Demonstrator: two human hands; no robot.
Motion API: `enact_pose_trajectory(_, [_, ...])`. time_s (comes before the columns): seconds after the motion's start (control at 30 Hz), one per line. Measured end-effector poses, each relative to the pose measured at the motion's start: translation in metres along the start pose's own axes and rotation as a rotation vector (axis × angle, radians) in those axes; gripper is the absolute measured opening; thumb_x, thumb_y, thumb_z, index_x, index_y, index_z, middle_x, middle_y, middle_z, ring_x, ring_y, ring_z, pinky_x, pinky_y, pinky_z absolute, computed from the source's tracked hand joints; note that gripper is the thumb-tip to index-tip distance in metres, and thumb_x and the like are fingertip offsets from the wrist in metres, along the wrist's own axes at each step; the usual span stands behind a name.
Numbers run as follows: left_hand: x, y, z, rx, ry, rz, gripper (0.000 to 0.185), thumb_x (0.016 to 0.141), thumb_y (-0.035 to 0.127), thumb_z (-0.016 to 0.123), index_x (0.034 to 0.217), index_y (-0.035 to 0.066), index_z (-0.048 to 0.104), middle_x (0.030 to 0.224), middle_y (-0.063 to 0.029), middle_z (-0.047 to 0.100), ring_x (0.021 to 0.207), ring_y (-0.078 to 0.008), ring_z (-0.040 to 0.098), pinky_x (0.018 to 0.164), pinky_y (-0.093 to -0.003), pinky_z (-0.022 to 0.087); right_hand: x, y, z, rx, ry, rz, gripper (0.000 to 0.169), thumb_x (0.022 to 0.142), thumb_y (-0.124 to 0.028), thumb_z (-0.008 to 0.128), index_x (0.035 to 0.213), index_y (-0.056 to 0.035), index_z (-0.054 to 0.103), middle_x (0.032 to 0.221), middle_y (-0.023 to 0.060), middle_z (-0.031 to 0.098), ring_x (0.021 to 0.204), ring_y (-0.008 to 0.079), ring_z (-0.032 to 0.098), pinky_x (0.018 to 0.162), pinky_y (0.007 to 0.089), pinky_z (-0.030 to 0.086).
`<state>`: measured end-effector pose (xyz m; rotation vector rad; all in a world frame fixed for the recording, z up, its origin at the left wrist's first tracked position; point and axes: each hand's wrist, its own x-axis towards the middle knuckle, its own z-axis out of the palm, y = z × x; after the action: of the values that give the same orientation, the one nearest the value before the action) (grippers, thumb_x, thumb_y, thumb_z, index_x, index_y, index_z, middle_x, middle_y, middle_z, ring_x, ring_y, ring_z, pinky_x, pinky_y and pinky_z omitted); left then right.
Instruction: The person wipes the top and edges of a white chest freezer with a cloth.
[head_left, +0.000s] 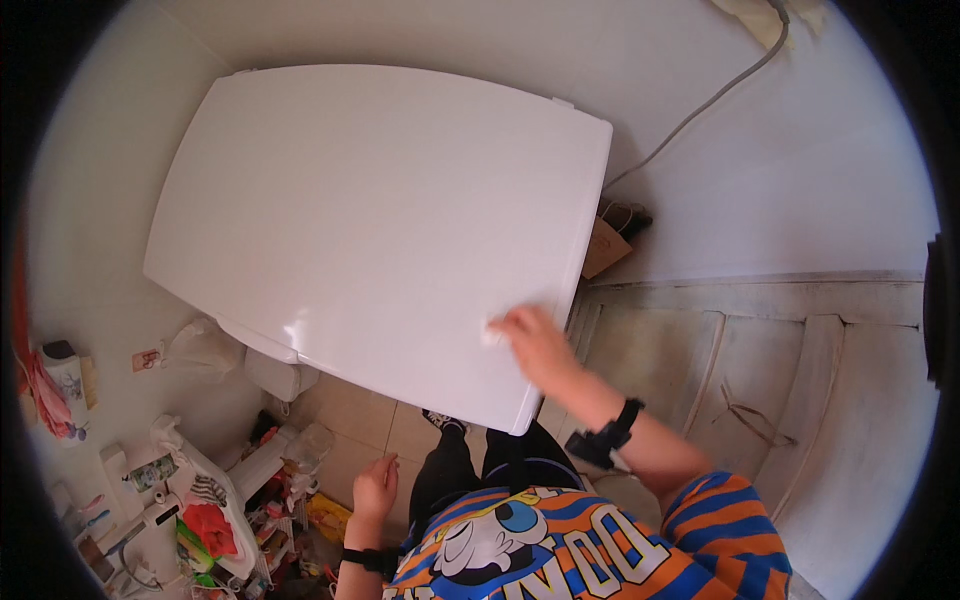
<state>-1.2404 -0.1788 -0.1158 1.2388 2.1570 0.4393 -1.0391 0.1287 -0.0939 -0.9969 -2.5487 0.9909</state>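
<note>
A glossy white top panel (360, 225), seemingly of a large appliance, fills the middle of the view. My right hand (534, 345) is over its near right corner, slightly blurred. Between the fingertips is a small white piece (492, 332) that looks like tissue or cloth; it appears to touch the panel. My left hand (375, 487) hangs low beside my left leg, away from the panel, with fingers loosely bent and nothing visible in them. Each wrist wears a black strap, the right one with a device (604, 442) on it.
A white washbasin (240, 510) with a red item (210, 529) and clutter stands at lower left. A plastic bag (202, 346) hangs on the left wall. A grey cable (697, 105) runs down the wall behind a paper bag (606, 247). A worn panelled door (750, 375) is right.
</note>
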Motion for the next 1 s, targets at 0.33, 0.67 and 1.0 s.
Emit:
enact_pose_trajectory(0.33, [-0.021,-0.018,-0.017,0.035,-0.021,0.025,0.016,0.084,0.014,0.053,0.096,0.007,0.061,0.081,-0.0166,0.062,0.074,-0.0351,0.06,0.063,-0.0419,0.048,-0.024,-0.043,0.023,0.438,-0.004,-0.132,0.032,0.076,0.005,0.052,0.102,-0.009,0.062,0.088,0.0118,0.054,0.085,0.0278,0.054,0.073,0.0355,0.045])
enact_pose_trajectory(0.67, [-0.064,-0.049,-0.024,-0.005,0.064,-0.041,0.015,0.083,0.012,0.053,0.094,0.006,0.062,0.082,-0.0168,0.062,0.078,-0.0342,0.06,0.066,-0.0407,0.048,0.033,-0.018,0.023,-0.099,0.283,0.029,0.037,0.078,0.004,0.05,0.11,-0.0111,0.06,0.094,0.01,0.051,0.089,0.0275,0.048,0.079,0.0358,0.044])
enact_pose_trajectory(1.0, [-0.076,-0.058,-0.019,-0.017,0.031,-0.013,0.017,0.083,0.014,0.054,0.096,0.007,0.062,0.086,-0.0148,0.063,0.08,-0.0331,0.06,0.068,-0.0409,0.049,-0.055,-0.097,0.092,0.105,-0.192,-0.293,0.034,0.076,0.004,0.051,0.107,-0.0091,0.061,0.088,0.0077,0.052,0.086,0.0262,0.05,0.074,0.0329,0.044])
